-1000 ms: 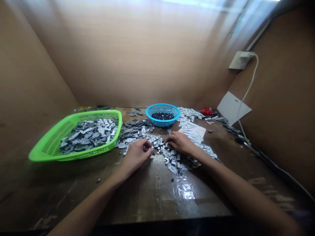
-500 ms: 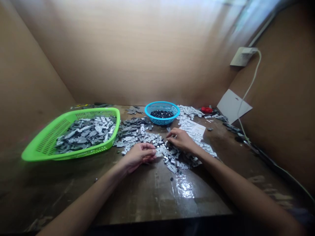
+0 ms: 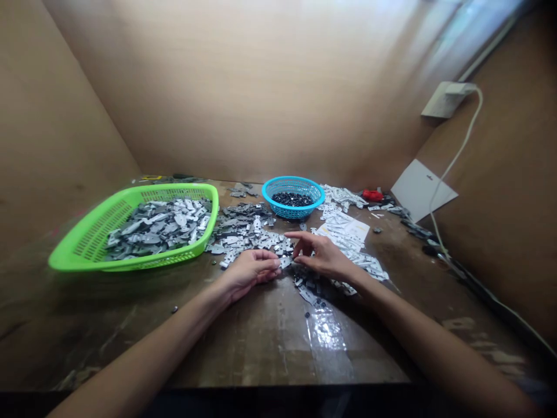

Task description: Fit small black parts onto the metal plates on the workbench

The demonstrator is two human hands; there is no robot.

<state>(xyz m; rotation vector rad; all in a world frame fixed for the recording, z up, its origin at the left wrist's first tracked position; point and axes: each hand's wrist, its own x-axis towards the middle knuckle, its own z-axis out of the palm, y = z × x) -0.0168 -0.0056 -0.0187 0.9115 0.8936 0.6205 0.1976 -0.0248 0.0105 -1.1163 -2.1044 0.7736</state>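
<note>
Between the thumb and fingers of my left hand (image 3: 256, 268) is a small flat light-grey part (image 3: 285, 262), its far end sticking out to the right. My right hand (image 3: 319, 253) is close by, its index finger stretched out. Its thumb and another finger come together at the part's right end; anything tiny between them is too small to make out. Behind and below the hands lies a loose pile of similar grey parts (image 3: 243, 229), with small black round pieces among those near the right hand.
A green basket (image 3: 61, 264) heaped with grey parts stands at the left. Small black pieces fill a blue basket (image 3: 263, 194) behind the hands. White parts and a paper sheet (image 3: 361, 229) lie right. Farther back are a red object (image 3: 372, 195) and a white cable (image 3: 452, 159).
My right hand has moved from the pile to the part in my left hand, its index finger now extended. The whole view has shifted slightly.
</note>
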